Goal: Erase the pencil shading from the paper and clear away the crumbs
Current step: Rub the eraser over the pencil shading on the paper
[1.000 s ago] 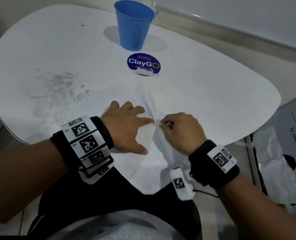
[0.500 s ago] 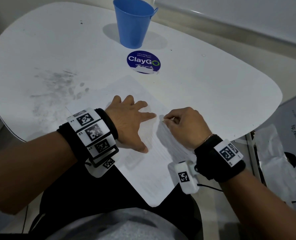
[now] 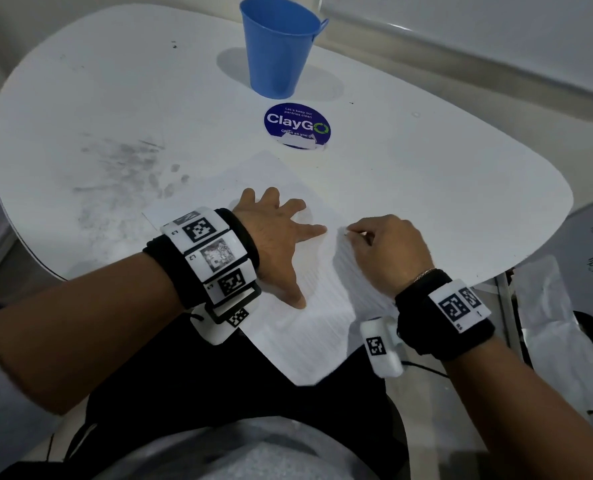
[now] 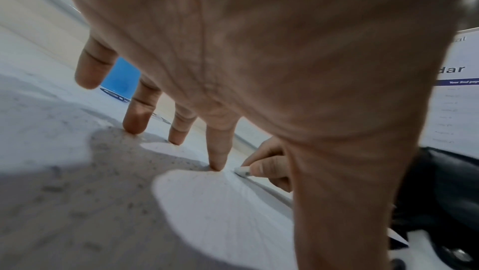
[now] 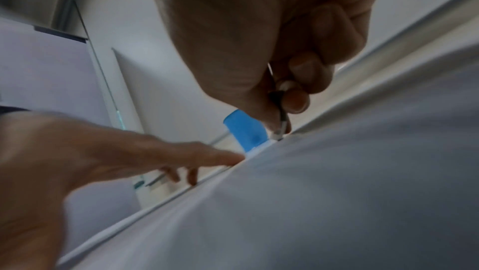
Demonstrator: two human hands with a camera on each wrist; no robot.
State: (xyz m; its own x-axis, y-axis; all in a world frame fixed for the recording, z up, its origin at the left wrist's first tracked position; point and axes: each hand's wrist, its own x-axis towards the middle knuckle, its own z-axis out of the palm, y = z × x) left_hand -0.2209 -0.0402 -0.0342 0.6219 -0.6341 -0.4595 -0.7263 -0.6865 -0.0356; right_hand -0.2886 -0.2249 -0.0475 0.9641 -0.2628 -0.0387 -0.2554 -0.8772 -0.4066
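Paper lies under my left hand, fingers spread flat, near the surface edge. My right hand pinches a small white eraser with its tip on the sheet beside my left index finger. A second ago the sheet was buckled up between my hands; now it lies flatter. Shading and crumbs are hard to make out.

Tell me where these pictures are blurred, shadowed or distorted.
Head view: wide-angle bend curves the table edge; the cup casts soft shadows. Left wrist view: the left hand fills the frame, its shadow darkening the paper. Right wrist view: blurred and dim, the right hand backlit.
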